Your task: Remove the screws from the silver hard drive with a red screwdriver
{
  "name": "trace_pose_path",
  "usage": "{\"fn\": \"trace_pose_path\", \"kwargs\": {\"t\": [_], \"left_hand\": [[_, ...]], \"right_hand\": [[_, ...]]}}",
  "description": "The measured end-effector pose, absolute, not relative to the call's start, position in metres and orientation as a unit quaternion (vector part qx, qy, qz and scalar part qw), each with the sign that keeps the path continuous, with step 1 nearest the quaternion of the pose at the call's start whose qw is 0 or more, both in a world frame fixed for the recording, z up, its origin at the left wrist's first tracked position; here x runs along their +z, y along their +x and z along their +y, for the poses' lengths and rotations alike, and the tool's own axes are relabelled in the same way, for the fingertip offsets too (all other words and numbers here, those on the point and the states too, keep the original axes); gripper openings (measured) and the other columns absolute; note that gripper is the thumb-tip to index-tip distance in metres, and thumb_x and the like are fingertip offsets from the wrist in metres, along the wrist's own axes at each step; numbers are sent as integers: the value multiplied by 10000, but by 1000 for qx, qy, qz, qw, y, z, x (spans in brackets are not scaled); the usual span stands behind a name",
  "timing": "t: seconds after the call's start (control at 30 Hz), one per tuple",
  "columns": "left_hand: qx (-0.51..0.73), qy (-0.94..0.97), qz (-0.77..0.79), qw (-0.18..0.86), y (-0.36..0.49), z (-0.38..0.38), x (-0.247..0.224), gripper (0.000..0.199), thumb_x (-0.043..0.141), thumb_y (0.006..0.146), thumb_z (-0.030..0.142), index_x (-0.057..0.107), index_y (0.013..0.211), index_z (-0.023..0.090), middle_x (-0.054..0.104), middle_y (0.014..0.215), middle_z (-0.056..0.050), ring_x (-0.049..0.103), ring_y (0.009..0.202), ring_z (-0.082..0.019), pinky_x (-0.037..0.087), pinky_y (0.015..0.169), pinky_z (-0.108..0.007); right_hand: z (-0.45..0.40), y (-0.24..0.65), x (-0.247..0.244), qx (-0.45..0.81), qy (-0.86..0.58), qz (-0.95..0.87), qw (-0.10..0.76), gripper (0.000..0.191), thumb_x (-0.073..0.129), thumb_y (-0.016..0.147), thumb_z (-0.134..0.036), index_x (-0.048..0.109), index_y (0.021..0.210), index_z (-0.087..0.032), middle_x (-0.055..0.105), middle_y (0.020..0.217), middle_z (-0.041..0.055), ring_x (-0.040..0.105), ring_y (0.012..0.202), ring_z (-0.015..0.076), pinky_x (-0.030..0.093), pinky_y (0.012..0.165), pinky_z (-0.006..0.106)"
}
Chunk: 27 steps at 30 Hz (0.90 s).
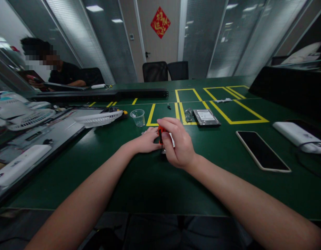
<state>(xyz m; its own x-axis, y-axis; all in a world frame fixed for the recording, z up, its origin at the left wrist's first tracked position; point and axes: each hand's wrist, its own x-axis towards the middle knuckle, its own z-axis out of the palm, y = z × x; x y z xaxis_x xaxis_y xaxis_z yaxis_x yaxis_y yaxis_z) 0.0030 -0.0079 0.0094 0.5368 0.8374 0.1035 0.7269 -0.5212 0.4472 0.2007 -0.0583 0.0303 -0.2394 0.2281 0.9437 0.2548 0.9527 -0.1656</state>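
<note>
My right hand (pixel 180 142) is closed around a screwdriver (pixel 161 134) with a red-and-black handle, held upright. Beneath it is what looks like a hard drive (pixel 164 151), of which only a silver edge and a bit of white label show; my right hand covers the rest. From the left, my left hand (pixel 149 140) rests low at the table with its thumb and fingers at the drive's left edge. The screwdriver's tip cannot be made out clearly. Just beyond my left hand stands a clear plastic cup (pixel 138 118).
Another hard drive (pixel 206 117) lies beyond my right hand beside a crumpled clear bag (pixel 188 115). A phone (pixel 263 151) and a white power bank (pixel 299 137) lie right. White fan parts (pixel 100 118) and a large panel (pixel 58 128) occupy the left. A person (pixel 64 73) sits far left.
</note>
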Motion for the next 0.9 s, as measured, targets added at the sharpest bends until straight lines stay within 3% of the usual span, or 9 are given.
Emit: {"fn": "trace_pose_path", "kwargs": {"t": [0.17,0.33,0.53,0.77,0.9], "left_hand": [[142,871,438,173,1,-5,8,308,671,986,419,706,1215,217,646,1425,-103,594,1341,-342,521,1185,-480],[131,876,438,157,2,-7,10,337,640,1012,399,692,1247,163,603,1509,-171,582,1340,-357,500,1209,-567],[129,872,442,164,2,-8,10,347,639,1022,398,684,1295,189,609,1518,-152,566,1369,-355,483,1234,-592],[123,866,453,172,3,-9,11,547,677,998,452,591,1463,178,580,1558,-171,556,1411,-381,472,1247,-604],[115,870,450,169,2,-7,9,565,640,1007,475,579,1496,197,577,1564,-151,552,1407,-374,474,1244,-603]], "right_hand": [[-58,200,30,-10,-148,-783,604,440,478,1092,-147,547,1517,-236,694,1349,145,709,1244,261,662,1023,461],[-58,199,30,-12,-144,-778,611,393,505,1086,-146,575,1467,-209,693,1328,150,708,1228,253,659,1012,439],[-59,199,32,-12,-143,-775,616,370,527,1086,-159,578,1446,-226,696,1312,139,715,1205,247,662,990,435],[-59,198,31,-4,-136,-774,618,356,549,1076,-151,582,1425,-211,698,1300,142,712,1202,246,659,994,430],[-57,198,31,-5,-129,-775,619,365,551,1076,-156,563,1434,-224,707,1279,132,717,1181,248,665,975,448]]}}
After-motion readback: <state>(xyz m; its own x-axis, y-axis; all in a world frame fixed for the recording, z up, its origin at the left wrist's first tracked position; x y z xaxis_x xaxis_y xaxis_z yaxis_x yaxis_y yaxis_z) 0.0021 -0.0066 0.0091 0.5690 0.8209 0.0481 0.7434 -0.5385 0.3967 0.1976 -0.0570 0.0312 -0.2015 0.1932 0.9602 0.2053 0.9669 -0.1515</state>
